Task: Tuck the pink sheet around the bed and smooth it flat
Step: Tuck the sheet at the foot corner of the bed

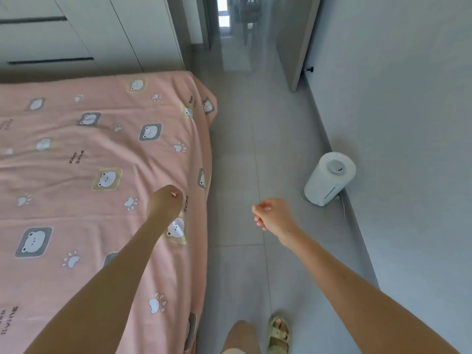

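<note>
The pink sheet [84,159], printed with bears and paw marks, covers the bed and hangs over its right side and far corner [208,106]. Shallow creases run across its middle and near the right edge. My left hand [164,203] hovers over the sheet close to the right edge. Its fingers curl loosely downward, and nothing shows in them. My right hand [270,215] hangs over the floor beside the bed with its fingers loosely curled, holding nothing.
A grey tiled aisle [240,154] runs between the bed and the right wall. A white cylindrical appliance [329,178] with a cord stands on the floor by that wall. An open door [298,42] and hallway lie ahead, with white wardrobes [76,34] beyond the bed. My sandalled foot [278,333] is below.
</note>
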`<control>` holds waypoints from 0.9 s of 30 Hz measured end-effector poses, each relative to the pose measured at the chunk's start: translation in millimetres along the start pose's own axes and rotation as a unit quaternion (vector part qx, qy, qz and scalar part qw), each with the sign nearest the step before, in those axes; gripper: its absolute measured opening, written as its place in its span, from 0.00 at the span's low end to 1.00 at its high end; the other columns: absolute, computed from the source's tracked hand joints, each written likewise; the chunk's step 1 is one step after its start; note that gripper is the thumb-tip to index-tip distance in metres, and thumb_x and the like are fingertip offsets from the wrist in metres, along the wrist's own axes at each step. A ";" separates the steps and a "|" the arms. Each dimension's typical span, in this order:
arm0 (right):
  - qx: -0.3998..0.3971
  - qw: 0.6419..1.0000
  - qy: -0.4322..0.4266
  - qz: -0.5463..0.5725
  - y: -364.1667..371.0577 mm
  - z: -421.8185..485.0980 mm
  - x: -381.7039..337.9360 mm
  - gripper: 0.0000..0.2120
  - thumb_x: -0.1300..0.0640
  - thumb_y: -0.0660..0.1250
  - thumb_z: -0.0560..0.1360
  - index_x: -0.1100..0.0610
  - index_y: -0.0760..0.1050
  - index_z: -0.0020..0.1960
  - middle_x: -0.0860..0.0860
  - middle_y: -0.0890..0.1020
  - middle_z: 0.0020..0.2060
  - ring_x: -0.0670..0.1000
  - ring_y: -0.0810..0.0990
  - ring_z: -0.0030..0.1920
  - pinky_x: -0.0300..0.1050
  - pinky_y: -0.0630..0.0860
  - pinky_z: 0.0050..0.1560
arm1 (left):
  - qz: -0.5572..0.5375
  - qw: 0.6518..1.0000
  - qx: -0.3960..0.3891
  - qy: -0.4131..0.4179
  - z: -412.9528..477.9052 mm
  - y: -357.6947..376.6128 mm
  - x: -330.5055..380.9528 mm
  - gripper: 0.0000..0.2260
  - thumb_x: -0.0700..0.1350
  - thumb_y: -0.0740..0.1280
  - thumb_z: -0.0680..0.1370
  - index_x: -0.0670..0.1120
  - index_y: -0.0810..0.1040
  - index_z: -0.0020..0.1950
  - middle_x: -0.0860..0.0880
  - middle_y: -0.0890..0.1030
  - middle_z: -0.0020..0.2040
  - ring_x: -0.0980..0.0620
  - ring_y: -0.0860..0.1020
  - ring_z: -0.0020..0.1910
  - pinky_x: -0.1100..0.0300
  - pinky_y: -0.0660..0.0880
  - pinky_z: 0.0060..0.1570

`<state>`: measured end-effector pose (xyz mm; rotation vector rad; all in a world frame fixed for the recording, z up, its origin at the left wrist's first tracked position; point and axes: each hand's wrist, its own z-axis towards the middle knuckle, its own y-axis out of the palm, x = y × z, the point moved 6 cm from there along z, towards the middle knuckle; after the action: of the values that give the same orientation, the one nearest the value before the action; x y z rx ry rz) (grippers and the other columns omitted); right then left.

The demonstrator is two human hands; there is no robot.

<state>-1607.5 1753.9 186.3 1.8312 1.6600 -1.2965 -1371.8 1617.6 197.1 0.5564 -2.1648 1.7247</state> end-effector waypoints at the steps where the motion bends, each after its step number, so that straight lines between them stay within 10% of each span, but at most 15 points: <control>1: -0.003 1.000 -0.010 -0.010 -3.1 31.9 -23.8 0.08 0.62 0.63 0.76 0.62 0.73 0.39 0.53 0.75 0.27 0.47 0.72 0.25 0.35 0.67 0.23 | -0.004 1.000 0.019 -0.006 29.2 -9.6 12.9 0.10 0.42 0.59 0.77 0.43 0.79 0.50 0.47 0.81 0.41 0.48 0.72 0.40 0.61 0.66 0.37; 23: -0.019 0.996 -0.041 -0.071 31.4 546.8 -332.9 0.08 0.62 0.59 0.76 0.62 0.74 0.42 0.57 0.76 0.31 0.49 0.73 0.25 0.39 0.69 0.27 | 0.054 0.998 0.013 0.018 580.8 -36.5 198.9 0.11 0.41 0.58 0.78 0.38 0.79 0.47 0.40 0.81 0.47 0.41 0.76 0.46 0.56 0.71 0.45; 27: -0.031 0.989 -0.062 -0.133 37.2 647.0 -368.4 0.10 0.61 0.59 0.78 0.65 0.77 0.49 0.60 0.80 0.39 0.58 0.79 0.40 0.51 0.76 0.48 | 0.072 0.997 0.006 -0.004 674.8 -19.9 218.7 0.11 0.43 0.58 0.79 0.41 0.79 0.50 0.41 0.81 0.48 0.41 0.76 0.49 0.57 0.70 0.45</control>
<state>-1785.2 1032.1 130.8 1.5008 1.9007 -1.4134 -1556.8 933.2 168.0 0.4193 -2.2511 1.8129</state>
